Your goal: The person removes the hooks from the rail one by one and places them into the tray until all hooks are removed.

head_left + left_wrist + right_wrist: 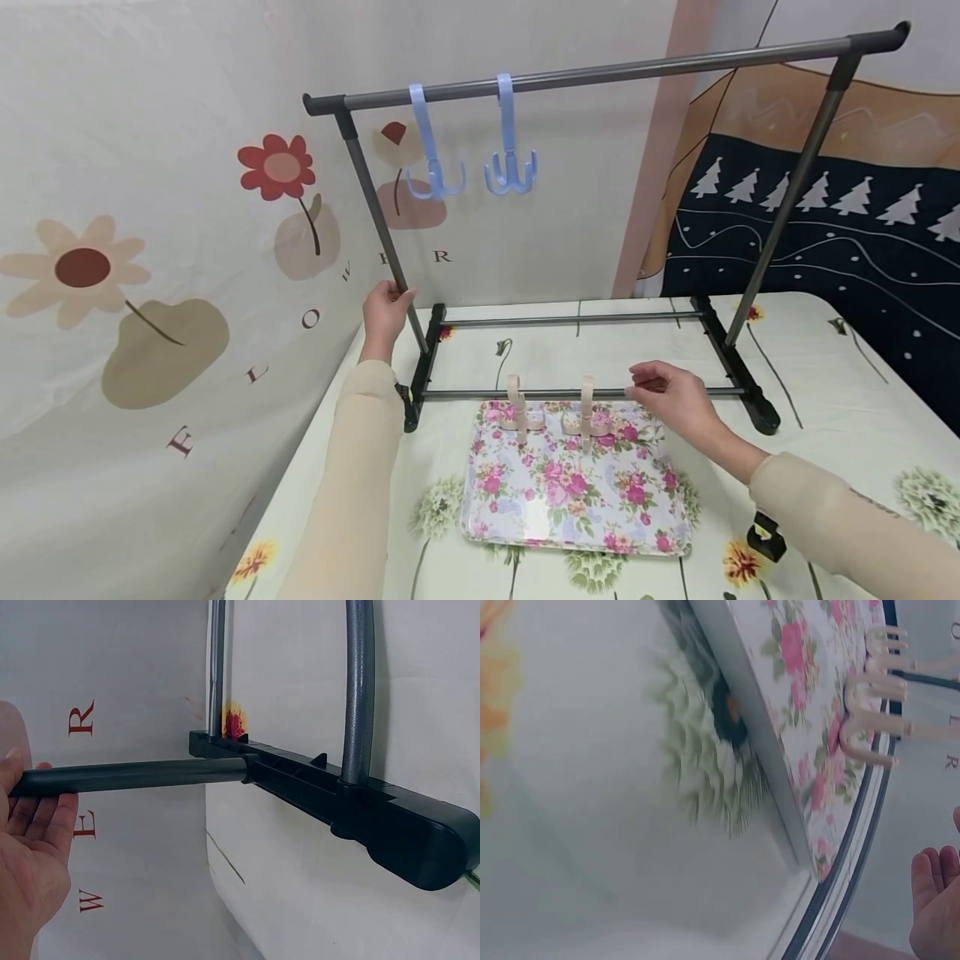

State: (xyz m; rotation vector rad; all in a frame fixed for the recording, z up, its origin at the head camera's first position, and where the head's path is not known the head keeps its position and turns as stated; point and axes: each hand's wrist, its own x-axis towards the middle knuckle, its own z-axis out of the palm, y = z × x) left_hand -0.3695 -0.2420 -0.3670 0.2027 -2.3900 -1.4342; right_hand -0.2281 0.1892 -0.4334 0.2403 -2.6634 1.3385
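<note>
My left hand (386, 315) grips the left pole (142, 776) of a dark metal clothes rack, thumb on one side and fingers on the other. My right hand (670, 398) holds nothing, its fingers loosely bent above the far right corner of a flat floral-patterned tray or board (555, 508). Two beige multi-prong hooks lie on this floral piece, a left hook (517, 421) and a right hook (587, 423). From the rack's top bar (637, 75) hang two light blue hooks of similar form, a left one (429, 150) and a right one (508, 142).
The rack's black feet (738, 375) stand on a table with a flower-print cloth (337, 517). Two low crossbars join the feet; the near crossbar (450, 394) runs just behind the floral piece. A printed curtain (180, 100) hangs along the left and back.
</note>
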